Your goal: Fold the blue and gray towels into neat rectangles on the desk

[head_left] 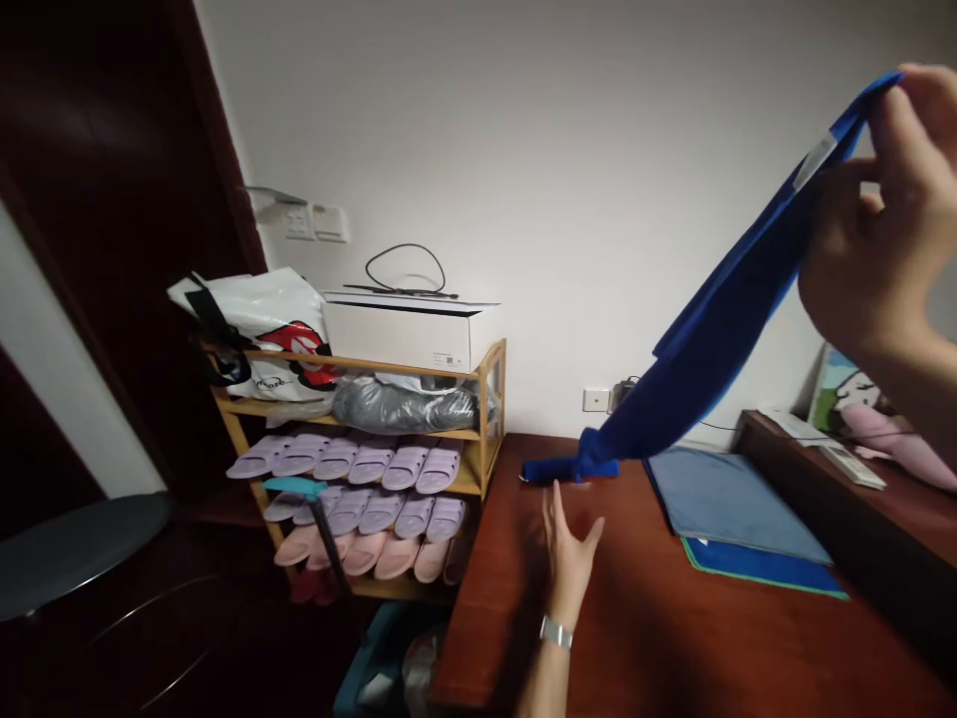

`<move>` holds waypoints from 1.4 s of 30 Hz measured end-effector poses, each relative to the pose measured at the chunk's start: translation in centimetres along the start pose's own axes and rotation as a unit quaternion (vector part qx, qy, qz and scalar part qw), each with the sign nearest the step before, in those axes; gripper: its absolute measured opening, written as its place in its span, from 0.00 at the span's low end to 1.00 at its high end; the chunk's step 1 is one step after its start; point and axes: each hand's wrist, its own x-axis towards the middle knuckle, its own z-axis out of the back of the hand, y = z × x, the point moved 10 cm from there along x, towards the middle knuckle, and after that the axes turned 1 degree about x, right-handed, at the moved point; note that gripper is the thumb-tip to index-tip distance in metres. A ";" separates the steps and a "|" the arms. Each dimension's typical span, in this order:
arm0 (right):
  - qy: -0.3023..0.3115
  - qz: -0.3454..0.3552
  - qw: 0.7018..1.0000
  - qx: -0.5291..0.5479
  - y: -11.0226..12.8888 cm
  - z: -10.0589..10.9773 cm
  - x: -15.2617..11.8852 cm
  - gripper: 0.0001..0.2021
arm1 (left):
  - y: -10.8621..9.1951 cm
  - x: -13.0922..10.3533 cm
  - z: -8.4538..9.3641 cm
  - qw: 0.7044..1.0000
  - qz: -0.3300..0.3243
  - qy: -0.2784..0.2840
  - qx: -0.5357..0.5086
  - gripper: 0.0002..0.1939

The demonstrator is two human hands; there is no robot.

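Note:
A long blue cloth (703, 349) with a white label slants from the upper right down to the table. Its upper end is pinched between the fingers of my right hand (886, 204), raised high at the right. The narrow lower end meets a small rolled blue piece (545, 470) lying on the brown table (515, 578); I cannot tell whether the two are joined. Just in front of this roll, my left hand (572, 553) is open with fingers and thumb spread, holding nothing. A metal band circles the left wrist.
To the right on the table lie a flat grey-blue cloth (737, 504) and a blue cloth with green edging (763, 573). A wooden rack (489, 419) of purple and pink slippers stands left, topped by a white box (404, 332). A dark stool (82, 543) is at far left.

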 end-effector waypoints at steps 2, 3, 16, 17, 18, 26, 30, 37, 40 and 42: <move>0.003 -0.020 1.000 0.007 0.4 3.1 0.3 0.26 | -2.7 0.0 -2.4 0.999 -0.011 0.038 -0.018 0.37; 0.005 -0.031 0.999 0.014 0.3 4.3 0.3 0.25 | -3.8 -0.4 -3.7 0.997 -0.013 0.072 -0.033 0.29; -0.010 -0.338 0.939 -0.064 -14.5 14.4 -11.0 0.09 | -3.3 2.5 8.1 0.975 0.027 0.215 -0.049 0.14; -0.012 -0.340 0.938 -0.065 -15.1 14.9 -11.8 0.09 | -3.1 3.5 9.9 0.975 0.029 0.216 -0.035 0.13; -0.014 -0.341 0.938 -0.061 -15.5 15.3 -12.5 0.10 | -2.8 4.5 11.8 0.977 0.032 0.211 -0.017 0.13; 0.096 -0.344 0.930 -0.090 -17.7 16.2 -16.4 0.07 | -0.5 8.7 23.3 0.992 0.041 0.079 0.092 0.24; 0.147 -0.439 0.884 -0.061 -20.2 15.9 -19.5 0.07 | -0.3 9.4 25.4 0.994 0.047 0.030 0.090 0.25; 0.215 -0.436 0.867 0.104 -18.2 13.3 -21.3 0.10 | 0.0 9.4 23.6 0.990 0.108 0.046 0.081 0.27; 0.277 -0.423 0.852 0.136 -16.5 12.3 -21.7 0.14 | -1.0 9.2 22.2 0.992 0.065 0.065 0.082 0.25; 0.292 -0.426 0.845 0.142 -15.9 12.1 -21.7 0.15 | -1.1 9.2 21.4 0.993 0.051 0.071 0.085 0.23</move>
